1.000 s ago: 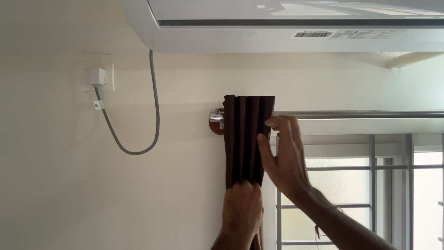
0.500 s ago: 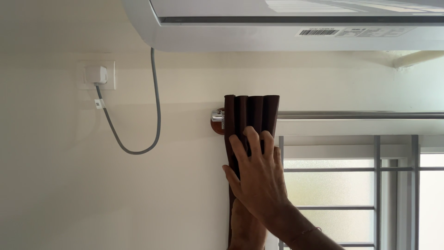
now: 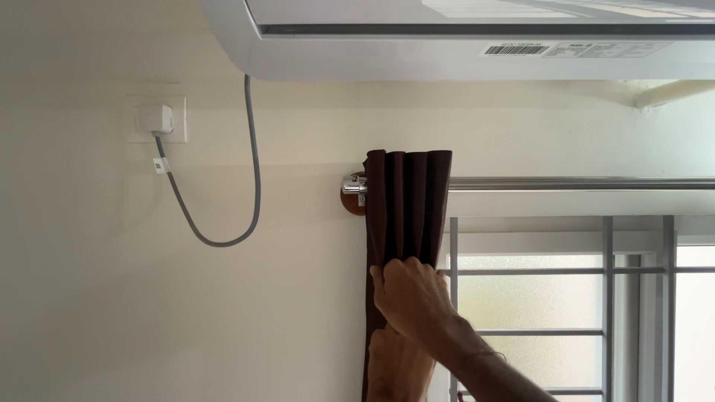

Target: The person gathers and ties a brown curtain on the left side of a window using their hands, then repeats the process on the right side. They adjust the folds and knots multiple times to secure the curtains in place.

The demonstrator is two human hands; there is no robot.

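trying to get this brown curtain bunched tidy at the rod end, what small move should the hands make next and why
Probably slide the right hand a little further down the brown curtain, pressing the folds together. The pleats look neat at the curtain rod, while both hands grip the fabric lower down, the left hand below the right, so the gathering seems unfinished there.

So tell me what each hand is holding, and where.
Both grip the bunched brown curtain below the rod: right hand around its upper folds, left hand just beneath.
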